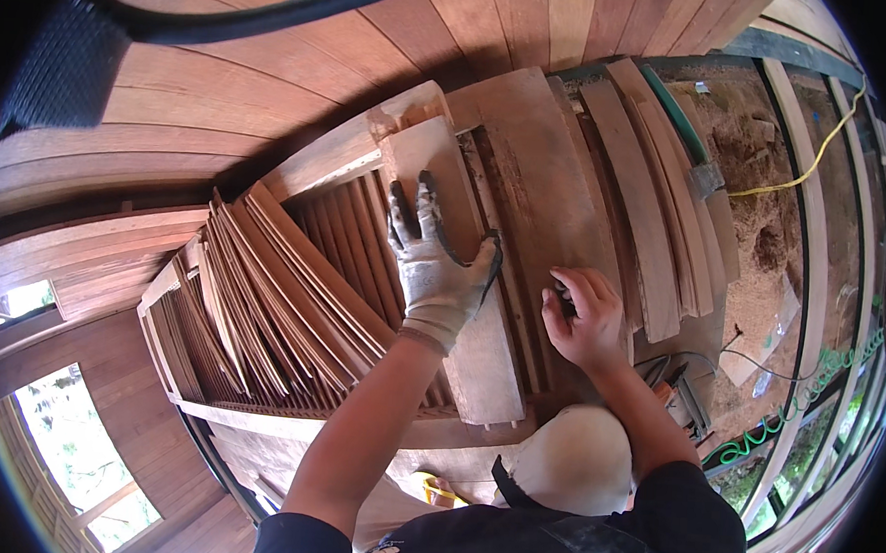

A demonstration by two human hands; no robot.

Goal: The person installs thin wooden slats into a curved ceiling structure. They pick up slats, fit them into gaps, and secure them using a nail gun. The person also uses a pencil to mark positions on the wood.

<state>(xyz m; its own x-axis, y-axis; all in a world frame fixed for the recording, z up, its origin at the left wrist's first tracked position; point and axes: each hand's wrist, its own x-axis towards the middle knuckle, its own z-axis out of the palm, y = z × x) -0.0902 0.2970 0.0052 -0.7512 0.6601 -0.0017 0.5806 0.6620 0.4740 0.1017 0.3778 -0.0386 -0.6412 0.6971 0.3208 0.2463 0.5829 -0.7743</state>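
My left hand (pixel 436 266), in a white work glove with dark fingertips, lies on a pale wooden board (pixel 488 364) with its fingers spread. That board rests along the edge of a wooden frame (pixel 295 425) with many thin slats (pixel 252 297) set in it, several of them leaning over at an angle. My bare right hand (pixel 591 319) hovers over or near a wide brown plank (pixel 539 171) to the right. Its fingers are curled around something small and dark that I cannot make out.
More long boards (pixel 632 206) lie side by side at right. Beyond them are a yellow cord (pixel 799 182), a coiled green hose (pixel 771 429) and brown, debris-strewn ground. A plank wall (pixel 233 85) stands ahead. Bright window openings (pixel 74 437) are at lower left.
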